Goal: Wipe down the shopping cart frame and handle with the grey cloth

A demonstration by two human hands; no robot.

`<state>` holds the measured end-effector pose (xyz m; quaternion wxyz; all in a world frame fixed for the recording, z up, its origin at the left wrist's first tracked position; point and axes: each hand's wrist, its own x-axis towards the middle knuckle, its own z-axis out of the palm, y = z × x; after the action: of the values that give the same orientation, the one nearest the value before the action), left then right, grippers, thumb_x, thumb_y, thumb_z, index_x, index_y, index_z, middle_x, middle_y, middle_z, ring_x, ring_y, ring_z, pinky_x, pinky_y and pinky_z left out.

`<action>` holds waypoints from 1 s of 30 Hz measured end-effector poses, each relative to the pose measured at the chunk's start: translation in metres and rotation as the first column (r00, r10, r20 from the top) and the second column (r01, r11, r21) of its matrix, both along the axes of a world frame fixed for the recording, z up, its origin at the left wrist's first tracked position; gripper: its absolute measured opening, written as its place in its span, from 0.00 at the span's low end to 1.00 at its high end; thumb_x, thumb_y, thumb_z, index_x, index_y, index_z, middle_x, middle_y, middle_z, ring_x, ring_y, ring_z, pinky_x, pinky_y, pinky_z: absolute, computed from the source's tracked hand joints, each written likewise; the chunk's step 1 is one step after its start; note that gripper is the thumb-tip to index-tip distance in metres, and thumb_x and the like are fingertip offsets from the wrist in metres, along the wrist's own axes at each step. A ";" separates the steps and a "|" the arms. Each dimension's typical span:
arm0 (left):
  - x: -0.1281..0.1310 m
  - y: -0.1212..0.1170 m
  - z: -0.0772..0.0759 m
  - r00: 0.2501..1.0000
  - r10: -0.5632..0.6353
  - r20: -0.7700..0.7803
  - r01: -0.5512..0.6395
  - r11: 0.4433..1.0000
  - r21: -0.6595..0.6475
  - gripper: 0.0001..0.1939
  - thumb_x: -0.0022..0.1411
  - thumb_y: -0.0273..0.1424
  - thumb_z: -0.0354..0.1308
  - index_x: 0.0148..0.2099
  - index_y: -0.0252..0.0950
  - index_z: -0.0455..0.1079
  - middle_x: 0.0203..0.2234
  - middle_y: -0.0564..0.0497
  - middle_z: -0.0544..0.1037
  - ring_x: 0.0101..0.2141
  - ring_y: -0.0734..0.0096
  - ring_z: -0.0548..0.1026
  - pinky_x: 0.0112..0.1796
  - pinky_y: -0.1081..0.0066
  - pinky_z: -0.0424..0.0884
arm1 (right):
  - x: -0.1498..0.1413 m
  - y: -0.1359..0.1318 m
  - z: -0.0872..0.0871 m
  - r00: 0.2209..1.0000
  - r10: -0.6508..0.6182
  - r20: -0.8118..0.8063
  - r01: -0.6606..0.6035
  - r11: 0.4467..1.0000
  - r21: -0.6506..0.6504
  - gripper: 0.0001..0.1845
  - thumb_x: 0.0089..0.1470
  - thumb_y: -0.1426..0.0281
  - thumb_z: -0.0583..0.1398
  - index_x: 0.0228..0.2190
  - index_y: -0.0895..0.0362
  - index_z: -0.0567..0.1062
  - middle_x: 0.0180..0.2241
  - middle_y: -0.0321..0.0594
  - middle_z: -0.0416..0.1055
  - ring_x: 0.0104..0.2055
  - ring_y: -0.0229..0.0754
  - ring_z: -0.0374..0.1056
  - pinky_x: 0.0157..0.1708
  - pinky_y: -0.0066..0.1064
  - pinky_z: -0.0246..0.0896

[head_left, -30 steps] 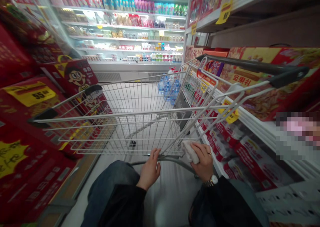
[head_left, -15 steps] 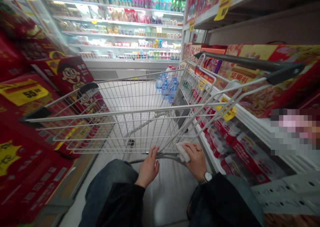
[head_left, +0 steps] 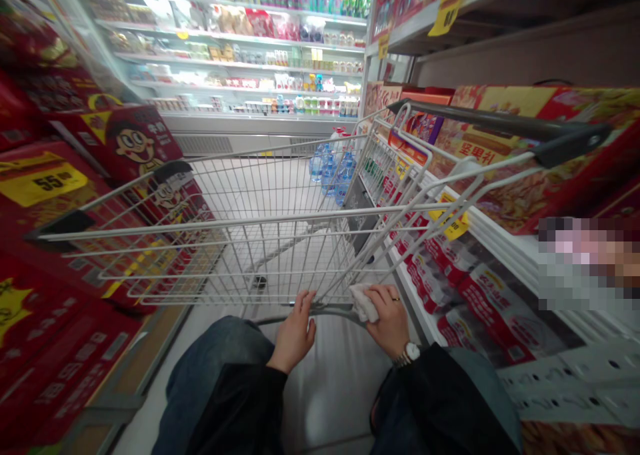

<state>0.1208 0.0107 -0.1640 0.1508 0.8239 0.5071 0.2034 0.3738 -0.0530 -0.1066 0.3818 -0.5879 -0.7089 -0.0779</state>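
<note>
Cart (head_left: 240,223) stands side-on before the crouching person in a shop aisle, its handle (head_left: 470,118) at the right, above a shelf edge lined with gift boxes (head_left: 480,151). The right hand (head_left: 389,321) is closed around a pale, bunched cloth (head_left: 364,303) at the bottom of the near side, just beside the curved grey tube (head_left: 330,313) under the basket. A ring (head_left: 395,299) and a watch (head_left: 412,352) show on that hand and wrist. The left hand (head_left: 295,331) lies open, fingers nearly straight and thumb apart, their tips at the basket's lower edge; whether they press on the wire I cannot tell. Red cartons (head_left: 135,141) are stacked on the left, one bearing a yellow price tag (head_left: 43,180). Beyond the cart, blue water bottles (head_left: 327,173) stand on the floor near a lit, stocked fridge (head_left: 235,125).
</note>
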 end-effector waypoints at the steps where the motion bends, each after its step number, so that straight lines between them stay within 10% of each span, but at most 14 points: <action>1: 0.000 0.000 0.000 1.000 0.001 0.000 -0.001 1.000 0.003 0.32 0.67 0.27 0.47 0.72 0.39 0.50 0.69 0.37 0.55 0.56 0.55 0.74 0.49 0.60 0.75 | 0.000 0.000 -0.001 1.000 0.011 -0.003 -0.011 1.000 -0.004 0.30 0.41 0.80 0.58 0.49 0.53 0.75 0.47 0.44 0.74 0.49 0.50 0.65 0.47 0.41 0.65; 7: 0.000 0.001 -0.004 1.000 -0.005 0.008 0.005 0.999 0.034 0.32 0.67 0.27 0.47 0.72 0.38 0.50 0.69 0.36 0.56 0.54 0.55 0.76 0.47 0.61 0.76 | 0.015 -0.004 0.006 0.994 -0.090 -0.067 0.108 0.928 0.355 0.31 0.48 0.76 0.60 0.55 0.53 0.71 0.50 0.47 0.71 0.51 0.54 0.64 0.50 0.46 0.62; 14: -0.001 0.002 -0.006 1.000 -0.011 0.014 0.010 0.998 0.055 0.32 0.67 0.27 0.47 0.71 0.39 0.50 0.69 0.37 0.56 0.54 0.55 0.76 0.47 0.60 0.77 | -0.006 0.002 0.000 1.000 0.007 0.007 -0.006 0.996 -0.092 0.23 0.43 0.80 0.59 0.43 0.54 0.76 0.43 0.42 0.74 0.46 0.50 0.65 0.43 0.39 0.65; 20: 0.000 0.001 -0.005 1.000 -0.010 0.016 0.009 0.998 0.055 0.32 0.67 0.27 0.48 0.71 0.39 0.50 0.69 0.37 0.56 0.54 0.55 0.76 0.47 0.61 0.76 | 0.011 -0.002 0.007 0.994 -0.070 -0.081 0.090 0.957 0.274 0.31 0.46 0.77 0.60 0.53 0.54 0.72 0.49 0.46 0.71 0.51 0.53 0.65 0.51 0.46 0.63; 26: 0.001 0.000 -0.003 1.000 -0.014 0.009 0.013 0.998 0.057 0.32 0.66 0.26 0.49 0.71 0.38 0.50 0.68 0.36 0.57 0.56 0.54 0.75 0.48 0.60 0.76 | -0.001 0.003 0.001 1.000 -0.010 0.012 0.010 0.999 -0.052 0.27 0.41 0.81 0.58 0.45 0.54 0.75 0.45 0.43 0.75 0.46 0.51 0.65 0.44 0.40 0.65; 30: 0.000 0.002 -0.007 1.000 -0.007 0.001 0.007 0.998 0.069 0.32 0.67 0.27 0.49 0.71 0.38 0.50 0.68 0.35 0.56 0.53 0.54 0.77 0.46 0.59 0.77 | 0.000 0.004 -0.001 0.999 -0.009 -0.053 0.016 0.991 0.135 0.29 0.44 0.80 0.59 0.50 0.54 0.74 0.46 0.43 0.75 0.48 0.50 0.66 0.48 0.42 0.65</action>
<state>0.1208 0.0125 -0.1706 0.1233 0.8302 0.4967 0.2208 0.3735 -0.0492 -0.1080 0.4388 -0.5670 -0.6879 -0.1129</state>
